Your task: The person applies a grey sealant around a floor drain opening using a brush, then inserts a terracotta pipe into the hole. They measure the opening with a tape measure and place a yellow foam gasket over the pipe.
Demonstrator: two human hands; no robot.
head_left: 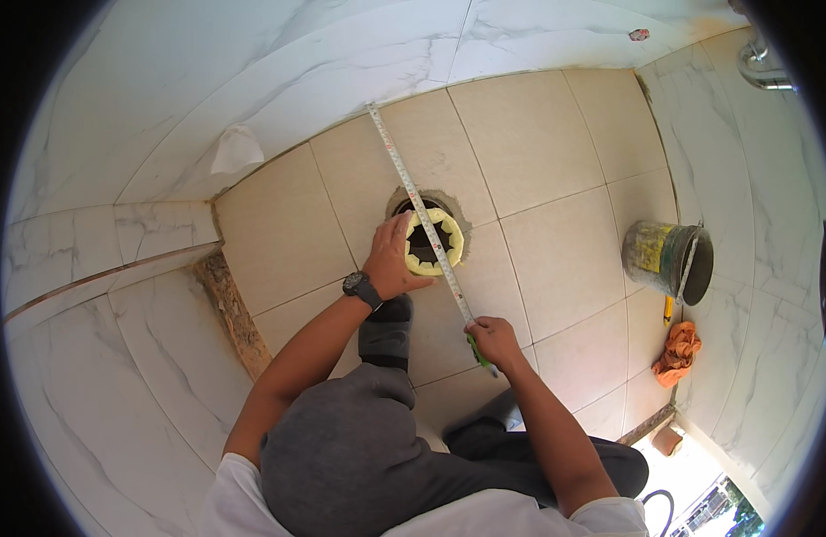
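Observation:
A pale yellow toilet seal ring (pixel 458 240) with a jagged inner edge sits at the near side of a dark round drain hole (pixel 417 208) in the tiled floor. My left hand (pixel 395 261) curls around the ring's left side, fingers at the top and thumb at the bottom. A white tape measure blade (pixel 395 154) runs from the foot of the back wall, across the hole and the ring, to my right hand (pixel 495 340). That hand is closed on the tape measure, whose green case shows partly below the fingers.
Rough grey cement rings the hole on the beige tiles. A dirty bucket (pixel 650 255) lies tipped at the right, near an orange cloth (pixel 677 353) and a small yellow tool (pixel 668 309). White paper (pixel 237 150) is at the left wall. A broken ledge (pixel 234 309) borders the floor's left.

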